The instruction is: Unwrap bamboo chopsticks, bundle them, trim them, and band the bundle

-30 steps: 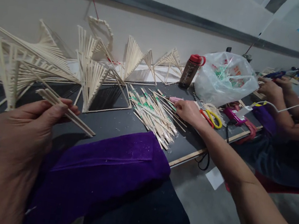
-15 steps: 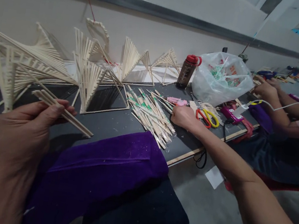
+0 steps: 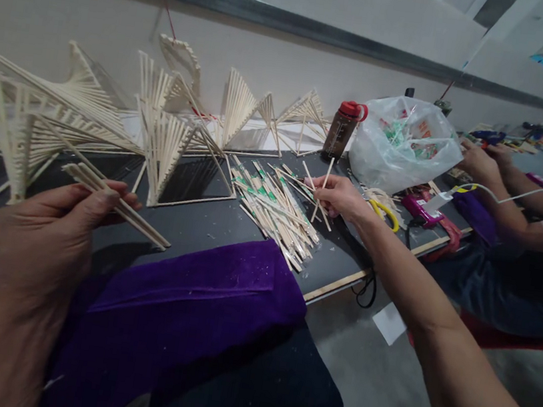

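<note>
My left hand (image 3: 54, 220) pinches a small bundle of thin wooden sticks (image 3: 140, 222) above the near left of the table. Over at the right, my right hand (image 3: 340, 196) is closed on two crossed wooden sticks (image 3: 326, 179). Right beside that hand lies a loose pile of wooden sticks (image 3: 278, 211), some in clear wrappers with green print. Stick structures (image 3: 171, 149), fanned and twisted in shape, stand along the wall behind. A purple cloth (image 3: 199, 288) lies across my lap at the table's edge.
Behind my right hand stand a dark bottle with a red lid (image 3: 341, 131) and a clear plastic bag (image 3: 403, 148) of wrappers. Yellow-handled scissors (image 3: 385, 213) and a purple device (image 3: 422, 210) lie farther right. A co-worker's hands (image 3: 482, 162) are at the far right.
My right hand has lifted slightly, and two crossed sticks now show in its fingers. The left hand keeps its bundle almost in place.
</note>
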`<control>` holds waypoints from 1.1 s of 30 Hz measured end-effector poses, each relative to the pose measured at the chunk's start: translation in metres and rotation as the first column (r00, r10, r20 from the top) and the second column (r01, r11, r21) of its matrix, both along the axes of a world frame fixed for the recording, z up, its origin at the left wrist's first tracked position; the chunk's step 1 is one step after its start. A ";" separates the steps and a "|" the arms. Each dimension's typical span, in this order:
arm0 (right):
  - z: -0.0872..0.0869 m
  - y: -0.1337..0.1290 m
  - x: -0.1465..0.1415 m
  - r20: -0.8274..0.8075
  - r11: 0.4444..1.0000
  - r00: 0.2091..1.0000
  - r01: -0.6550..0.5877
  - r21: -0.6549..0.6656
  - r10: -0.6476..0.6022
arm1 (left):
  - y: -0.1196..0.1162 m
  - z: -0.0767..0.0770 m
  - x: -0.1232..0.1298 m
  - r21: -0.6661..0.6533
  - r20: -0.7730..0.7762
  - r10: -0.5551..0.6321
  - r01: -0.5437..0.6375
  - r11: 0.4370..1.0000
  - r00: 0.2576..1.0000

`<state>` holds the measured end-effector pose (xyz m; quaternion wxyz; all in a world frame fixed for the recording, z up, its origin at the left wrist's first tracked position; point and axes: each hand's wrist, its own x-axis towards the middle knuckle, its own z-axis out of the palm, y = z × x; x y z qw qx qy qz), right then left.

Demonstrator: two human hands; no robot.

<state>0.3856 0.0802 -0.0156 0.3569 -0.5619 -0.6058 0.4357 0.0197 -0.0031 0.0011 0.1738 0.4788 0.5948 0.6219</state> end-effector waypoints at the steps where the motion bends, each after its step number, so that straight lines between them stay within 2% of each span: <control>1: 0.000 0.000 0.000 -0.020 1.000 1.000 -0.019 -0.002 0.019 | 0.000 0.000 0.000 0.000 0.008 -0.001 0.001 1.000 1.000; 10: 0.000 0.003 -0.003 0.026 0.999 0.999 -0.035 -0.031 0.036 | -0.001 0.003 0.004 -0.019 0.013 0.021 -0.021 1.000 1.000; 14: -0.002 0.005 -0.005 0.062 0.998 0.996 -0.063 -0.006 0.064 | -0.002 0.003 0.003 -0.035 0.014 0.019 -0.018 0.999 1.000; 17: 0.003 0.006 -0.007 0.057 1.000 0.998 -0.012 0.029 0.011 | -0.002 0.002 0.002 -0.034 0.026 -0.001 0.002 0.999 1.000; 20: 0.012 0.008 -0.009 -0.011 0.995 0.999 0.041 0.089 -0.041 | -0.001 0.002 0.001 -0.026 0.053 -0.021 0.023 0.999 0.998; 23: 0.021 0.013 -0.014 -0.129 0.982 0.991 0.057 0.180 -0.034 | 0.000 0.003 0.002 -0.011 0.048 -0.015 0.016 1.000 0.999; 27: 0.034 0.024 -0.024 -0.219 0.932 0.976 0.087 0.352 -0.009 | -0.001 0.002 0.000 0.001 0.020 -0.022 0.022 1.000 1.000; 30: 0.045 0.028 -0.037 -0.213 0.881 0.977 0.114 0.458 -0.016 | -0.001 0.000 -0.002 -0.014 0.030 -0.050 0.050 0.999 0.998; 33: 0.053 0.026 -0.049 -0.105 0.859 0.993 0.103 0.502 -0.058 | -0.001 -0.002 -0.005 -0.020 0.041 -0.050 0.050 0.999 0.998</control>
